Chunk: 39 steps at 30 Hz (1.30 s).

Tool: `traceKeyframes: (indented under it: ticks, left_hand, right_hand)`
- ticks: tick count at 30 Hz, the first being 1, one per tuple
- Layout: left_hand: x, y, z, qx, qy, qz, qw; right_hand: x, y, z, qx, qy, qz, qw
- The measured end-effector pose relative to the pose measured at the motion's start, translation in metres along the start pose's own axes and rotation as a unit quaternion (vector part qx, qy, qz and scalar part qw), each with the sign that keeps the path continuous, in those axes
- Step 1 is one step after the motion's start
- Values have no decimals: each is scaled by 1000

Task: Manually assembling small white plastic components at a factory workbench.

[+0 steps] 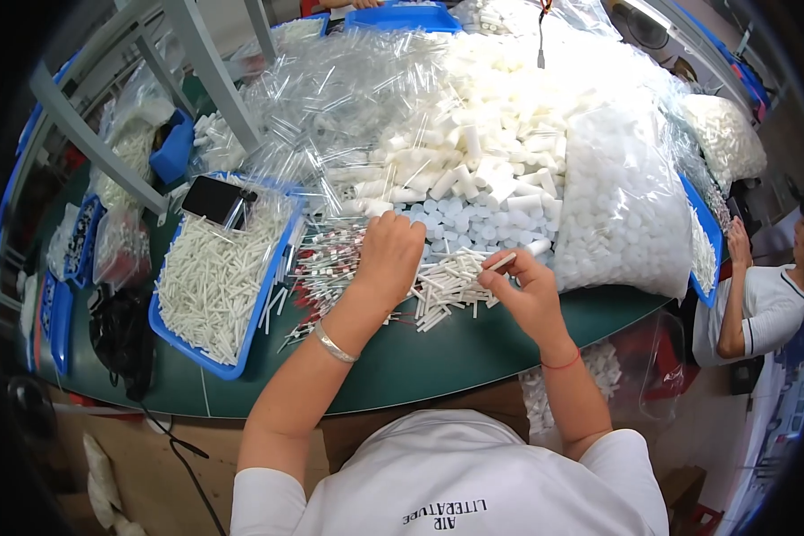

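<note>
My left hand (390, 257) is closed above the heap of thin sticks with red and white parts (326, 263); whatever its fingers hold is hidden. In my right hand (529, 290), a short white rod (502, 262) is pinched between thumb and fingers. Below and between both hands lies a loose pile of similar white rods (447, 288). Just beyond the hands are translucent round caps (460, 223), and behind them thick white foam-like cylinders (473, 170). One white cylinder (537, 247) lies by my right fingertips.
To the left, a blue tray (207, 362) holds white rods and a dark phone-like device (214, 202). Clear tubes (304, 107) heap at the back left, beneath grey metal legs (210, 76). A full plastic bag (630, 205) stands at right. Another person (750, 304) sits far right.
</note>
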<state>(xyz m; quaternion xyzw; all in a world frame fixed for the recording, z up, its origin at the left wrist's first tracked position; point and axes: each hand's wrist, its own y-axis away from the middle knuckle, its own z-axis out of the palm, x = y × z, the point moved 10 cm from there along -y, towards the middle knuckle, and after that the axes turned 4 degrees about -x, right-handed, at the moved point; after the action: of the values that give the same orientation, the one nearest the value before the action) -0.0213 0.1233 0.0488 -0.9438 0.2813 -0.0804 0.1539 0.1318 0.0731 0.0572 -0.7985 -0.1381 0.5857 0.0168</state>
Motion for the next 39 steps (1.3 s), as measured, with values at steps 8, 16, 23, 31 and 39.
traceKeyframes:
  ticks: [8,16,23,31,39]
  left_hand:
    - [-8,-2,-21,54,189,-54,979]
    - [9,36,-8,-12,682,-208,701]
    - [12,52,-10,24,739,-228,633]
    - [17,56,-33,49,558,-144,816]
    - [17,66,6,11,784,-225,578]
  right_hand:
    - [17,0,-5,57,-297,58,952]
    - [-3,-1,-1,69,-273,7,959]
    - [-8,4,-3,72,-122,-16,990]
    - [-43,9,-6,60,43,-128,989]
    - [-33,6,19,-4,-15,-85,996]
